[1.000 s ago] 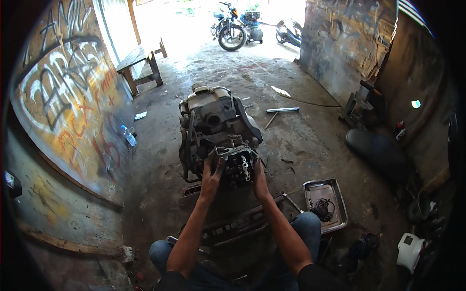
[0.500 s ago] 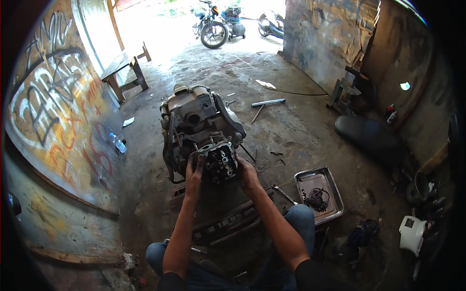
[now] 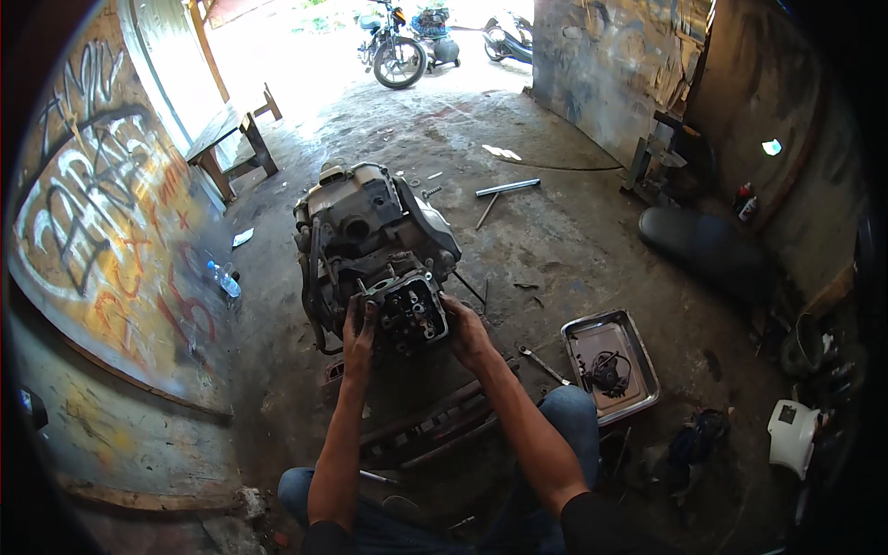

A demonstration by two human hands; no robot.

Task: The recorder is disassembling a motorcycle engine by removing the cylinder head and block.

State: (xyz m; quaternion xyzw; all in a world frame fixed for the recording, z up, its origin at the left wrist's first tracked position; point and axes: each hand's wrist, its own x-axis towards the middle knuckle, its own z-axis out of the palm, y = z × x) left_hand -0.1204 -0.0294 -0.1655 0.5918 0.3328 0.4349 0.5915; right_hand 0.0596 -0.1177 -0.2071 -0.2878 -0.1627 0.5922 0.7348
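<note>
In front of me a greasy engine (image 3: 375, 199) rests low over the floor, with a round port in its upper side. At its near end is a squarish cylinder head (image 3: 413, 314), its dark inside with valve parts facing up toward me. My left hand (image 3: 359, 333) is pressed along its left side, fingers pointing forward. Against its right side, my right hand (image 3: 469, 335) is curled, with some fingertips hidden behind the metal. Both hands grip the cylinder head between them. Whether it touches the engine all round is hidden.
On the right lies a metal tray (image 3: 647, 400) with dark parts in it, beside a wrench (image 3: 544, 365). A T-handle tool (image 3: 507, 189) lies beyond the engine. A black seat (image 3: 703, 250) and white plastic cover (image 3: 793, 437) are farther right. A bench (image 3: 222, 139) stands by the left wall.
The whole view has shifted slightly. Both hands keep their hold on the cylinder head, which stays at nearly the same place against the engine.
</note>
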